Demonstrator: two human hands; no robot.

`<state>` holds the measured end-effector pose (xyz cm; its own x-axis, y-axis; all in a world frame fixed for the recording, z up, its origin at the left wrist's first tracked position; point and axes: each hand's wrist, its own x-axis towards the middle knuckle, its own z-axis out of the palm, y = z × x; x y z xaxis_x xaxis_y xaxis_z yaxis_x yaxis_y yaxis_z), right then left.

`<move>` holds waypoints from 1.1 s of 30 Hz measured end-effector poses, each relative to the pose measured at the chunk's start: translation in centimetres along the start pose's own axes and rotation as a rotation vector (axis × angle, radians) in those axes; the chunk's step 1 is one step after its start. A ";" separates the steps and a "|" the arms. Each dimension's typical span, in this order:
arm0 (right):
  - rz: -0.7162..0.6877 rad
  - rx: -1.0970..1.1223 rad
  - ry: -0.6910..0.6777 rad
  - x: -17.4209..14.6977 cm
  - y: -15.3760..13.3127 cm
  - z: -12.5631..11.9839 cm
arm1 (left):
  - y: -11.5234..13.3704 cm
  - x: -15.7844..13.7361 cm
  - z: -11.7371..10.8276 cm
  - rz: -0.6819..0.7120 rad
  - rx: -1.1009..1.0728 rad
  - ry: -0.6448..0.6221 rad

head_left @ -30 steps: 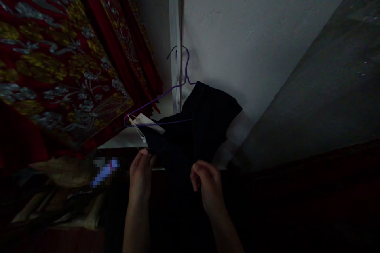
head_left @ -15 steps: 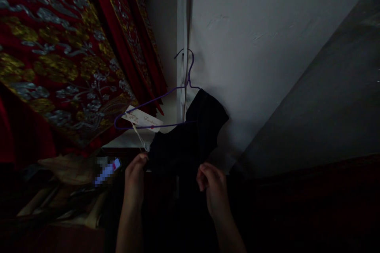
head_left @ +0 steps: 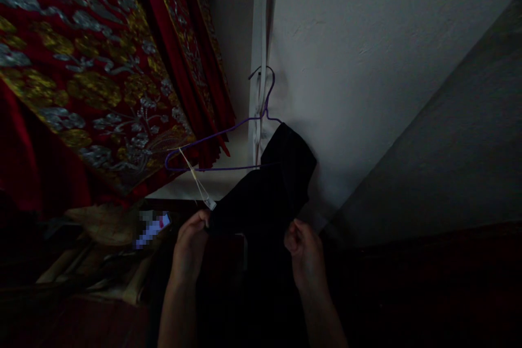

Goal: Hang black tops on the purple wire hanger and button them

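A black garment (head_left: 253, 196) hangs by one side from a purple wire hanger (head_left: 220, 133); the hanger's left arm is bare. With fingers pinched, my left hand (head_left: 191, 236) holds the garment's left edge. On the right, my right hand (head_left: 304, 244) is closed at the garment's lower right edge, its fingertips on the dark cloth. A pale string loop (head_left: 194, 175) runs from the hanger's left end down to a small tag (head_left: 210, 204) just above my left hand. Darkness hides the garment's lower part.
The hanger's hook catches at a white vertical strip (head_left: 261, 11) on the grey wall (head_left: 346, 65). At left hangs a red cloth (head_left: 106, 70) with gold and silver embroidery. Below it are a woven basket-like object (head_left: 106, 223) and a blurred bluish item (head_left: 153, 230).
The white card at the hanger's left end is out of sight; the string now shows stretched toward my left hand. Both hands and the garment's edge sit slightly further right in view.
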<state>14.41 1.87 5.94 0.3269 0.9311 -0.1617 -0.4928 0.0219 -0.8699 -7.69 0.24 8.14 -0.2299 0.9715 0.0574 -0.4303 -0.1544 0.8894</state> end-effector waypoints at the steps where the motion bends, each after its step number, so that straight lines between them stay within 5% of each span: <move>1: 0.044 0.041 -0.001 0.4 0.4 -0.2 | 0.3 -0.2 0.1 0.005 -0.003 -0.008; 9: 0.327 0.128 -0.203 1.3 5.8 -0.6 | -0.1 -1.4 0.9 0.066 0.044 -0.049; 15: 0.437 0.012 -0.158 0.2 7.6 -0.1 | -1.2 -1.7 1.1 0.051 0.052 0.056; 20: 0.227 -0.289 -0.263 -0.2 6.4 0.5 | -1.1 -1.9 1.6 0.086 -0.032 0.000; 26: -0.168 -0.247 -0.505 -3.1 2.6 1.6 | -1.1 -2.3 2.1 0.107 0.124 -0.006; 30: -0.252 -0.381 -0.703 -4.6 1.6 2.6 | -0.1 -3.0 2.7 0.193 0.328 -0.119; 33: -0.260 -0.463 -0.656 -4.8 2.3 3.3 | 0.7 -3.3 2.9 0.280 0.462 -0.149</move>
<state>9.07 -1.40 6.26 -0.2207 0.9430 0.2492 -0.0393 0.2467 -0.9683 -4.64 -2.51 9.88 -0.1398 0.9247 0.3541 0.0646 -0.3484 0.9351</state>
